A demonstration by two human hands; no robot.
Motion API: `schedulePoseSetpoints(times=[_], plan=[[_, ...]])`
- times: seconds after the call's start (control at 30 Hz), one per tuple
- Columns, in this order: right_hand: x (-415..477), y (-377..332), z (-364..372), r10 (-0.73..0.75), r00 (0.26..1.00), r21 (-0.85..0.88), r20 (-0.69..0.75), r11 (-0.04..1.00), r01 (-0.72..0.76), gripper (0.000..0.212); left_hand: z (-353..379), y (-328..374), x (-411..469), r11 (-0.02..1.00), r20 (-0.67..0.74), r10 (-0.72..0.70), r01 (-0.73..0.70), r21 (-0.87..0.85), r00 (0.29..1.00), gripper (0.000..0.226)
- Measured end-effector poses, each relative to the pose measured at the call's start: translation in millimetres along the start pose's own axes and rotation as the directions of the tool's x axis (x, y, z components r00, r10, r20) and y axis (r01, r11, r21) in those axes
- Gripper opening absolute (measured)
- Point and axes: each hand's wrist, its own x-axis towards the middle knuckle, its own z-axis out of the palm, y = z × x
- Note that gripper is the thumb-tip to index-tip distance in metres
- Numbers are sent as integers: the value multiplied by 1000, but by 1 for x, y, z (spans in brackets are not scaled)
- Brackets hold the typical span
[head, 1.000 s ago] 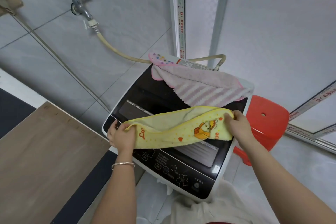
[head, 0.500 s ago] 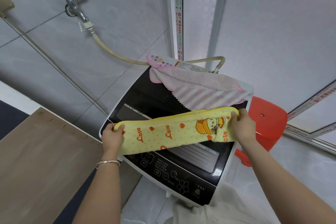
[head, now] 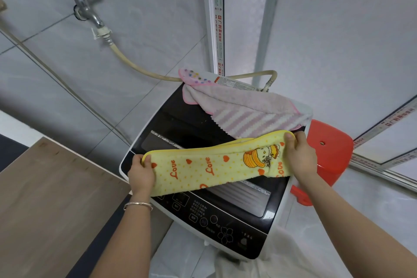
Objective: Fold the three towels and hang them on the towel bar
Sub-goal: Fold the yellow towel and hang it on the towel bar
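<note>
Stretching between both hands, the yellow towel is a long folded strip. The left hand pinches one end and the right hand pinches the other. A washing machine sits beneath them. Just beyond the right hand, a pink towel and a striped towel lie touching on the machine's lid.

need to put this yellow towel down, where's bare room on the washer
The dark lid is bare at back left, between the pink towels and the held yellow towel. The button panel in front is bare too. Back right is crowded with the pink towels.
</note>
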Motion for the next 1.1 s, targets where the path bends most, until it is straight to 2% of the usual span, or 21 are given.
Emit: schedulePoseSetpoints(times=[0.1,0.17,0.23,0.27,0.37,0.47,0.57,0.67,0.77,0.93,1.1], plan=[[2,-2,-3,45,996,-6,76,999,-45,48,2,1,-4,1000,-16,-5,5,26,1000,27],[2,-2,-4,43,994,-43,101,998,-39,55,7,6,-10,994,-101,17,-6,105,995,36],[2,-4,-4,33,994,-60,102,998,-27,58,14,17,-23,981,-178,100,-67,182,979,43],[2,-6,-3,23,995,-72,102,997,-15,57,20,23,-30,970,-173,166,-129,209,971,43],[1,-13,-1,-43,992,-110,115,992,56,55,43,37,-57,903,-37,361,-340,262,932,40],[3,-17,2,-106,988,-108,114,987,119,59,67,42,-82,861,147,430,-453,229,891,42],[5,-20,4,-115,977,-137,182,981,141,63,81,32,-91,836,266,431,-493,241,862,48],[6,-20,7,-112,964,-176,240,972,157,54,82,22,-89,791,304,445,-529,309,842,66],[6,-20,7,-134,972,-142,195,976,163,38,80,16,-87,776,305,446,-533,337,842,76],[10,-16,0,-66,998,-4,22,998,66,27,77,14,-87,767,321,412,-515,383,853,79],[10,-15,-2,-44,997,-26,56,999,46,26,75,17,-87,748,370,385,-521,412,845,68]])
